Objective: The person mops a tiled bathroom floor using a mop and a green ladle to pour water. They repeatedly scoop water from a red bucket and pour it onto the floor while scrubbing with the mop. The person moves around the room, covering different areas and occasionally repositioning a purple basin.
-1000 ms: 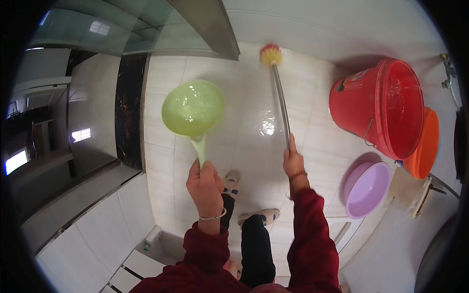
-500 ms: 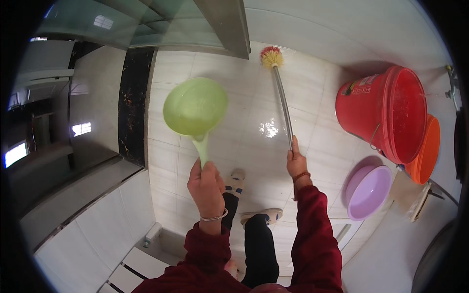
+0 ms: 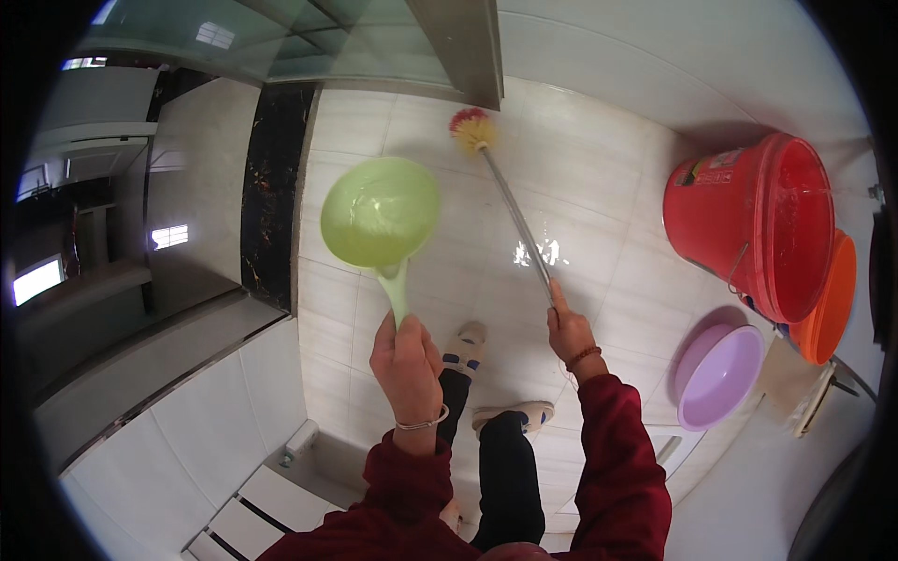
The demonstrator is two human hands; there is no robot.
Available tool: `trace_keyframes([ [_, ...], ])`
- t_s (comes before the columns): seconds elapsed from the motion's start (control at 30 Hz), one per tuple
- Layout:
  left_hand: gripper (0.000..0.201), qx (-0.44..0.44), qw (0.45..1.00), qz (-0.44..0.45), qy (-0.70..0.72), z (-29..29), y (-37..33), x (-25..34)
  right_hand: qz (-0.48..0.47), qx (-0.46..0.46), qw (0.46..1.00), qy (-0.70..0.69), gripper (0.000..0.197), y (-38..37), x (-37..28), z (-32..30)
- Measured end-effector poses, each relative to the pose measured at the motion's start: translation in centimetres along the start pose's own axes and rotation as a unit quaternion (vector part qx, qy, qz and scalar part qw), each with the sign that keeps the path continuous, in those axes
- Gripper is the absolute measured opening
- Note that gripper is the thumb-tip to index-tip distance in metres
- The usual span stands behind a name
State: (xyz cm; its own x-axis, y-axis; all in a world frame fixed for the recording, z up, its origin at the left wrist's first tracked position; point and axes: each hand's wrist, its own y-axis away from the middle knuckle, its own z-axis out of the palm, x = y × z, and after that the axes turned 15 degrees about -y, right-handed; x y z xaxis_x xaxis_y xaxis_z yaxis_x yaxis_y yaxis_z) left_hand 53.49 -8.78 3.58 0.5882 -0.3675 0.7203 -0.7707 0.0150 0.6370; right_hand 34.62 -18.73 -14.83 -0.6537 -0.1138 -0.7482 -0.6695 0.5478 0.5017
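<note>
The left hand (image 3: 407, 360) is closed round the handle of a green scoop (image 3: 381, 213), whose bowl is held level above the tiled floor (image 3: 599, 187), mouth upward; whether it holds water cannot be told. The right hand (image 3: 571, 332) is wrapped round the upper end of a long-handled brush (image 3: 510, 206), forefinger laid along the metal shaft; the red-and-yellow bristle head rests on the floor close to a grey door frame (image 3: 463, 47). Compared with a second ago, the scoop sits slightly higher and further right in the view and the brush head lies a little nearer the frame; both grips are unchanged. The change is small, so the work appears to be mid-stroke rather than at a new step. A wet glare shows on the tiles just beside the shaft. To the right stand a red bucket (image 3: 748, 224), an orange basin (image 3: 828, 299) behind it, and a purple basin (image 3: 716, 369) nearer the feet.
</note>
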Motion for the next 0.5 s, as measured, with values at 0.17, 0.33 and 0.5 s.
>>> trace_keyframes([
  [0.17,0.010,0.019,1.000,-0.005,-0.012,-0.3,0.0,-0.2,-0.058,-0.061,0.995,-0.045,0.057,-3.4,-4.7,2.4],
  [0.33,0.011,0.027,0.999,-0.021,-0.011,0.0,-0.2,-0.2,-0.028,-0.094,0.995,0.009,0.053,-13.5,-9.1,3.7],
  [0.5,0.013,0.037,0.998,-0.038,-0.022,-1.3,-0.6,0.9,0.013,-0.072,0.993,-0.091,0.056,-6.2,-1.5,3.8],
])
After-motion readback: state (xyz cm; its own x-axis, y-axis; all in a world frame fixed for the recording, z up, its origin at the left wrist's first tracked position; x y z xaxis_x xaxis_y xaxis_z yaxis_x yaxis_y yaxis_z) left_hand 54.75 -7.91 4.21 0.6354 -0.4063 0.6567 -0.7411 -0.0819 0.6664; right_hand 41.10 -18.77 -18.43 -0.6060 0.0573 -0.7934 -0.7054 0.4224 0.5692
